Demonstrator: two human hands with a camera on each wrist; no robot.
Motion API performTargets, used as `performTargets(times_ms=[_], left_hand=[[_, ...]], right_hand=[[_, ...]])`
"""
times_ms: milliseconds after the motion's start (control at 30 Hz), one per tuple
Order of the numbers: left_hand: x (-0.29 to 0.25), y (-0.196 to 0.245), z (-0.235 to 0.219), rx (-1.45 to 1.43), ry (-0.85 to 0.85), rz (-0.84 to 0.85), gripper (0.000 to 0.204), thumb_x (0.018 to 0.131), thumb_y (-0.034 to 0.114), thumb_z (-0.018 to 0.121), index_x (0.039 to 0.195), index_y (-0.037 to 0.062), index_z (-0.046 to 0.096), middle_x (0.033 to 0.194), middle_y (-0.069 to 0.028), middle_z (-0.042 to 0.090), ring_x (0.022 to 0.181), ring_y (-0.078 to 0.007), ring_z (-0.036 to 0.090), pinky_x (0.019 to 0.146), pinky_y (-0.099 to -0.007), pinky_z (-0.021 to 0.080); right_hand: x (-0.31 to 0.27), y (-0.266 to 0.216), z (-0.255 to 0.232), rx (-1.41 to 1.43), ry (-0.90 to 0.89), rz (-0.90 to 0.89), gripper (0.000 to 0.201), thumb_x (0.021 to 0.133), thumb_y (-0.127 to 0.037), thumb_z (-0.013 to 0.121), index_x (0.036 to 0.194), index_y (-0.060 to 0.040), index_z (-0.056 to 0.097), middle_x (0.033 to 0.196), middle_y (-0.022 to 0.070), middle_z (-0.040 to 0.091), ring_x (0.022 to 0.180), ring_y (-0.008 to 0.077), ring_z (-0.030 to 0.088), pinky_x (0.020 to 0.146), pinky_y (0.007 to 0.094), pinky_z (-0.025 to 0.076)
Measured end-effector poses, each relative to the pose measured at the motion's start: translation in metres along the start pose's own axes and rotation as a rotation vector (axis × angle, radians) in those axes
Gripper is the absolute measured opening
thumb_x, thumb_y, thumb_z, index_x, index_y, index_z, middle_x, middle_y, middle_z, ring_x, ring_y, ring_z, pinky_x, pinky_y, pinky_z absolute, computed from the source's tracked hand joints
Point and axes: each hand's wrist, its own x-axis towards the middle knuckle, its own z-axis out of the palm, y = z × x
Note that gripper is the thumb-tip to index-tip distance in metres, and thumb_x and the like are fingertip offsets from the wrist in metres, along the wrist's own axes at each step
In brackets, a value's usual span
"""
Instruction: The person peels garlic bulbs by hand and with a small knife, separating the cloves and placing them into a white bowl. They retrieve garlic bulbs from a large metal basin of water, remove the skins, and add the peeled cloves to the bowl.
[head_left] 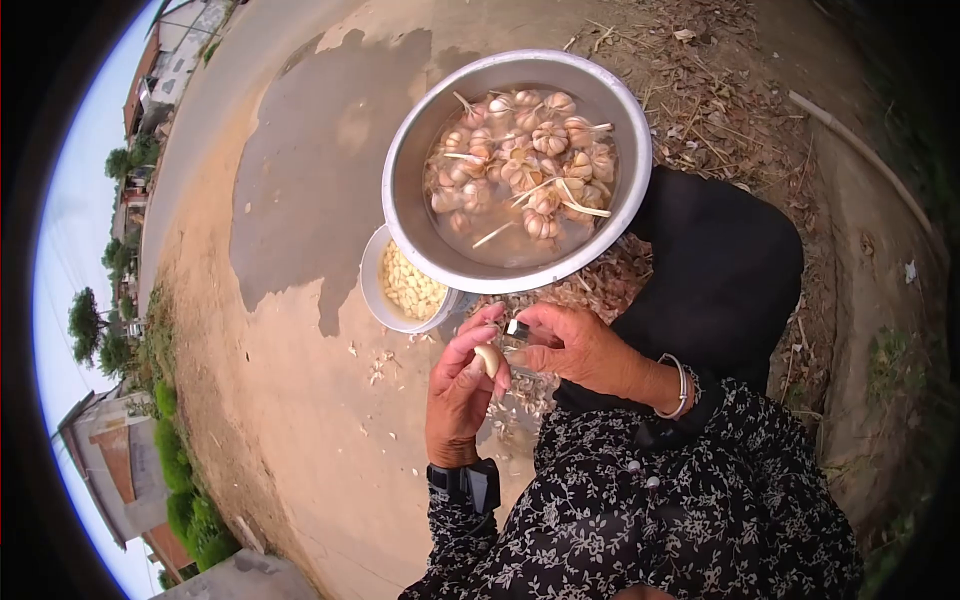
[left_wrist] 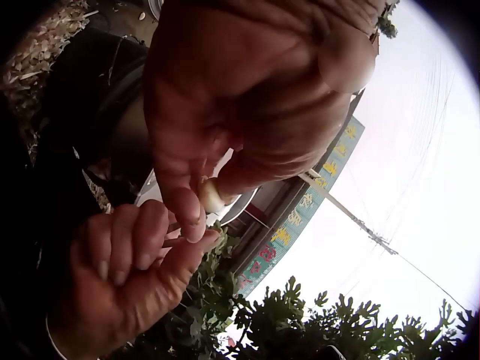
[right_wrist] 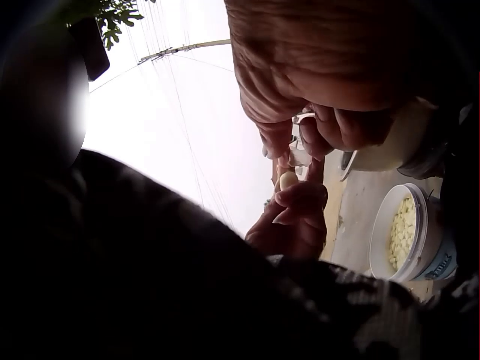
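Note:
A pale peeled garlic clove is pinched between thumb and fingers of my left hand, low in front of the basin. Just beside it, my right hand has its fingers curled round a small dark object with a white end; I cannot tell its kind. The fingertips of both hands are close together. In the left wrist view the clove shows partly behind the left fingers. The right wrist view shows the clove above the left thumb.
A metal basin of garlic bulbs in water stands ahead. Tucked by its lower left is a white bucket with peeled cloves. Garlic skins litter the ground under the basin and hands. A dark-clothed leg is at the right.

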Motion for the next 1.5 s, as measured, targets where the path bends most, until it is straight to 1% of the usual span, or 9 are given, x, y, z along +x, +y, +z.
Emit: performTargets(times_ms=[200,700,800,867,900,967,1000,1133,1500], left_hand=[[0.001,0.001,0.027,-0.164,0.084,-0.031,0.072,0.082,0.01,0.066,0.144,0.0035,0.028,0.142,-0.0235,0.037,0.065,-0.0162,0.059,0.055,-0.0254,0.05],[0.035,0.086,-0.078,1.013,0.414,0.307,0.052,0.101,0.034,0.041,0.142,0.0038,0.034,0.143,-0.0139,0.041,0.068,-0.0098,0.06,0.056,-0.021,0.048],[-0.006,0.078,-0.136,0.37,0.048,0.19,0.054,0.099,0.041,0.042,0.138,0.0046,0.043,0.123,-0.0148,0.06,0.072,-0.0174,0.065,0.062,-0.0239,0.051],[-0.013,0.03,-0.161,0.14,0.044,-0.508,0.054,0.097,0.045,0.042,0.134,0.0058,0.047,0.113,-0.0154,0.065,0.08,-0.0245,0.067,0.071,-0.0313,0.053],[-0.011,0.016,-0.17,0.147,0.03,-0.503,0.054,0.097,0.045,0.042,0.134,0.0058,0.047,0.113,-0.0154,0.065,0.08,-0.0245,0.067,0.071,-0.0313,0.053],[-0.016,-0.007,-0.181,2.007,0.055,-0.873,0.041,0.086,0.038,0.064,0.119,0.0152,0.061,0.104,-0.0135,0.068,0.083,-0.0343,0.067,0.075,-0.0397,0.052],[-0.003,0.0,-0.165,1.485,0.469,-0.413,0.023,0.087,0.024,0.066,0.101,0.0061,0.065,0.088,-0.0122,0.068,0.077,-0.0169,0.066,0.072,-0.0275,0.05],[0.064,0.05,-0.005,1.268,0.336,0.318,0.008,0.087,0.008,0.064,0.095,0.0055,0.063,0.078,-0.0088,0.061,0.069,-0.0169,0.059,0.067,-0.0261,0.047],[0.193,-0.02,0.039,1.847,-0.099,0.192,0.045,0.075,0.019,0.069,0.115,0.0089,0.051,0.1,-0.015,0.061,0.094,-0.0358,0.061,0.076,-0.0465,0.05]], right_hand=[[0.006,-0.025,0.0,0.939,-0.204,0.31,0.02,0.09,-0.02,0.064,0.097,-0.0015,0.059,0.067,-0.0029,0.052,0.049,0.0067,0.047,0.046,0.0216,0.039],[0.006,-0.012,-0.009,0.744,0.139,0.33,0.008,0.089,-0.011,0.06,0.091,-0.0068,0.054,0.063,-0.0091,0.04,0.046,-0.0005,0.03,0.039,0.0167,0.022],[0.002,-0.01,-0.013,0.716,0.157,0.305,0.009,0.088,-0.013,0.062,0.091,-0.0054,0.057,0.064,-0.0079,0.042,0.051,0.0002,0.033,0.043,0.0176,0.027],[0.002,-0.007,-0.012,0.707,0.152,0.287,0.012,0.088,-0.015,0.064,0.091,-0.004,0.06,0.065,-0.0071,0.044,0.056,0.0007,0.037,0.047,0.0184,0.032],[0.003,0.0,-0.01,0.533,0.156,0.262,0.014,0.088,-0.015,0.064,0.092,-0.0025,0.06,0.066,-0.0065,0.044,0.057,0.0016,0.036,0.049,0.0197,0.034],[-0.001,0.007,-0.003,0.403,0.167,0.176,0.021,0.087,-0.016,0.066,0.092,0.002,0.057,0.067,-0.0046,0.044,0.061,0.0047,0.037,0.054,0.0232,0.038],[0.0,0.002,-0.007,0.398,0.18,0.174,0.021,0.087,-0.016,0.066,0.092,0.002,0.057,0.067,-0.0046,0.044,0.061,0.0047,0.037,0.054,0.0232,0.038],[-0.005,-0.015,-0.019,0.095,0.185,0.077,0.023,0.089,-0.016,0.065,0.091,0.0037,0.053,0.068,-0.0032,0.044,0.062,0.0054,0.04,0.054,0.0246,0.039],[-0.012,-0.027,-0.056,0.327,0.36,0.104,0.016,0.091,-0.013,0.062,0.091,0.0006,0.054,0.072,-0.0057,0.045,0.068,0.0016,0.041,0.058,0.0218,0.04]])
